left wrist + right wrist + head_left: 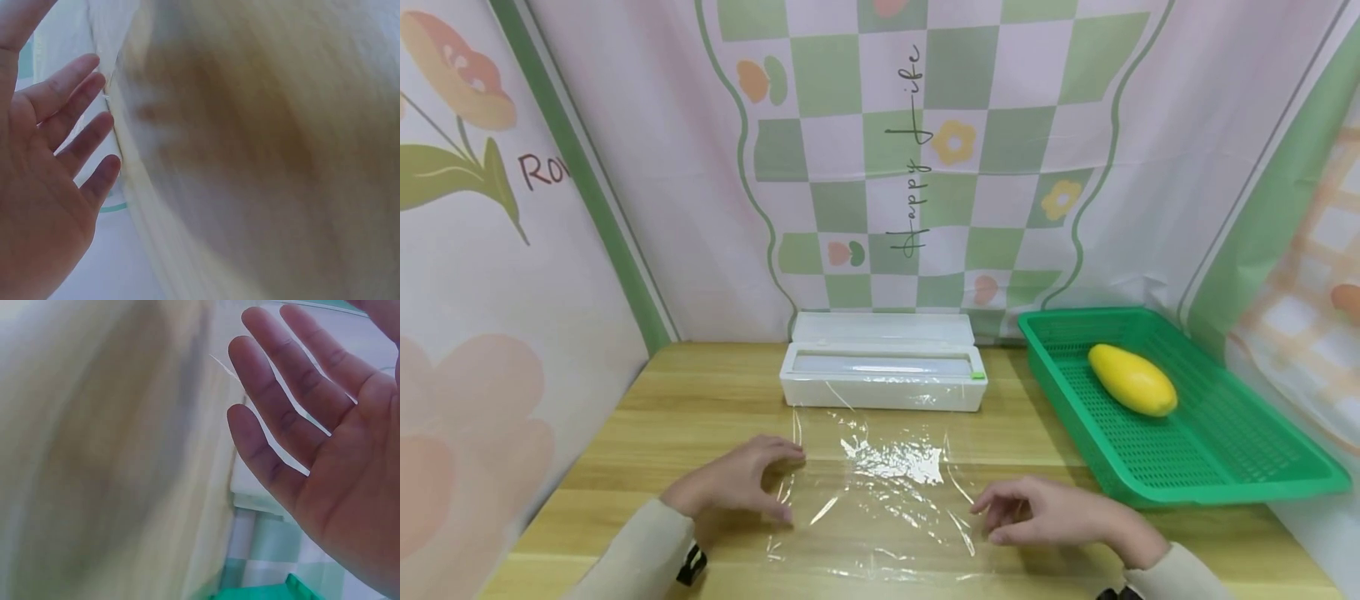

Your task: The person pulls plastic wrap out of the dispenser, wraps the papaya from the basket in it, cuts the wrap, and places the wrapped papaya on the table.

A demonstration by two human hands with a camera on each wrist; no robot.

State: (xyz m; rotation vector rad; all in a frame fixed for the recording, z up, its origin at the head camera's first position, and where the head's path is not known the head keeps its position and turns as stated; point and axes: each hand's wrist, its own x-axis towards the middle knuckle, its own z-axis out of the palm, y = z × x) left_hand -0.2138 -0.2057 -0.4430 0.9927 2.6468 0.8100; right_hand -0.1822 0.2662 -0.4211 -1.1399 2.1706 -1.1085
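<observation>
A sheet of clear cling film [887,492] lies on the wooden table, running toward me from a white film dispenser box [880,392] whose lid [883,327] is raised. My left hand [741,477] is at the film's left edge, thumb and fingers apart with nothing seen between them. Opposite it, my right hand [1045,512] hovers by the right edge, its fingers loosely bent. Both wrist views show empty palms: the left hand [56,150] has its fingers spread, and the right hand [331,425] does too. Whether any fingertip touches the film I cannot tell.
On the right stands a green plastic basket [1217,492] with a yellow, mango-like fruit [1132,380] inside. A small green slider [977,375] sits at the box's right end. Patterned cloth [895,150] hangs behind the wooden table [700,392] and along both sides.
</observation>
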